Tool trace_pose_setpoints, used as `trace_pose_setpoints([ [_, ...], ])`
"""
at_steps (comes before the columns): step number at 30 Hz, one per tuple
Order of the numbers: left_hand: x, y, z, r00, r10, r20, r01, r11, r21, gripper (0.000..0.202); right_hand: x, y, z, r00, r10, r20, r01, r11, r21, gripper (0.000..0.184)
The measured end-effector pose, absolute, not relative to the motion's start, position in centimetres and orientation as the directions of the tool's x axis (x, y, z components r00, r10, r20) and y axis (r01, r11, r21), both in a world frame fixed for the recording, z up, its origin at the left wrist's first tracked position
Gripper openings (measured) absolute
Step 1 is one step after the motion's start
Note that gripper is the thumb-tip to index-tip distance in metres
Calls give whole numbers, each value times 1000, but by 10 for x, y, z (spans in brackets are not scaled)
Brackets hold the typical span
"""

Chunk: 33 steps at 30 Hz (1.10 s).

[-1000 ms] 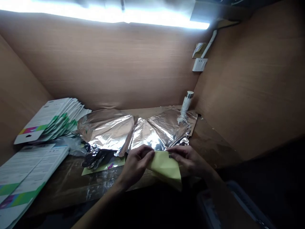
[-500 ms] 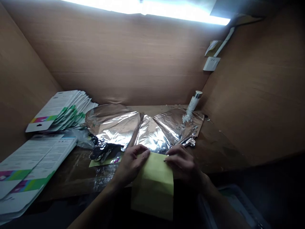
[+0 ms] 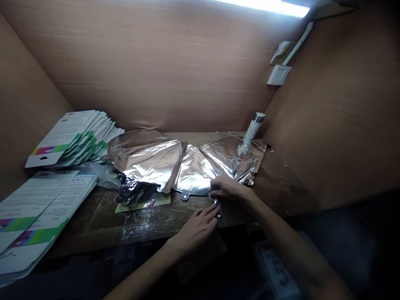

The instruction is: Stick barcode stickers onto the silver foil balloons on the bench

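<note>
Crumpled silver foil pieces (image 3: 162, 160) are spread across the back of the worn wooden table (image 3: 103, 225). My right hand (image 3: 226, 188) rests on the foil's front edge, its fingers curled and pinched on a foil tab. My left hand (image 3: 196, 229) lies at the table's front edge with its fingers stretched flat. Its fingertips touch a small shiny foil tail (image 3: 218, 210) just below the right hand. A dim sheet (image 3: 203, 258) hangs in shadow below the table edge under my left wrist. Whether the hand holds it is unclear.
Stacks of printed white cards with green and rainbow stripes (image 3: 71, 137) (image 3: 34, 216) fill the left side. A dark foil piece (image 3: 134, 192) lies on a yellow-green card (image 3: 156, 202). A white bottle (image 3: 251, 131) stands back right under a wall switch (image 3: 278, 74). Cardboard walls enclose the table.
The yellow sheet held up in both hands has dropped below the table edge. My right hand moved forward onto the foil and my left hand flattened at the table's edge.
</note>
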State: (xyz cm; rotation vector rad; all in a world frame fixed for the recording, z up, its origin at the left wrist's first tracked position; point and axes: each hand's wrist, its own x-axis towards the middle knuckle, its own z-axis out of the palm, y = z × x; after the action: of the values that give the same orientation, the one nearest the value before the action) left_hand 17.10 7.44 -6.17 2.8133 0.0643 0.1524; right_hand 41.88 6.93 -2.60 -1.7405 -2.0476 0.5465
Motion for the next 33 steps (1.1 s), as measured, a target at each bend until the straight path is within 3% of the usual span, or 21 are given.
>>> trace_pose_setpoints([
  [2,168,76,-56,991,80,112,28,-913,408,24,419,54,-25,-25,992,127,868,85,-490,21],
  [4,167,78,-47,979,147,139,43,-822,568,29,416,26,-24,71,982,175,842,35,-539,25],
  [7,181,90,-31,955,275,108,94,-630,771,25,402,-27,-29,25,997,77,603,46,-796,37],
  [9,208,103,-20,945,318,76,117,-546,830,22,396,-57,-33,51,998,43,484,13,-875,23],
  [11,251,118,-14,913,394,105,136,-537,832,25,396,-78,-33,129,991,33,451,-29,-892,18],
  [13,301,127,-14,876,449,173,172,-628,759,29,402,-92,-30,108,994,-1,437,-49,-898,14],
  [16,369,128,-23,890,403,213,225,-795,563,46,413,-105,-27,-3,999,-34,437,-29,-899,8],
  [18,395,127,-28,902,394,177,252,-812,526,44,419,-112,-28,26,999,-25,460,-34,-887,8],
  [21,409,136,-30,887,448,114,313,-763,565,8,431,-120,-31,143,990,10,458,-57,-887,7],
  [25,411,161,-26,839,544,22,407,-652,640,23,458,-102,-33,233,953,195,490,58,-870,9],
  [28,405,176,-17,778,628,9,448,-564,694,27,485,-61,-36,211,913,350,655,133,-743,11],
  [33,324,205,51,496,849,180,478,-440,760,32,519,-8,-61,201,938,283,735,46,-676,23],
])
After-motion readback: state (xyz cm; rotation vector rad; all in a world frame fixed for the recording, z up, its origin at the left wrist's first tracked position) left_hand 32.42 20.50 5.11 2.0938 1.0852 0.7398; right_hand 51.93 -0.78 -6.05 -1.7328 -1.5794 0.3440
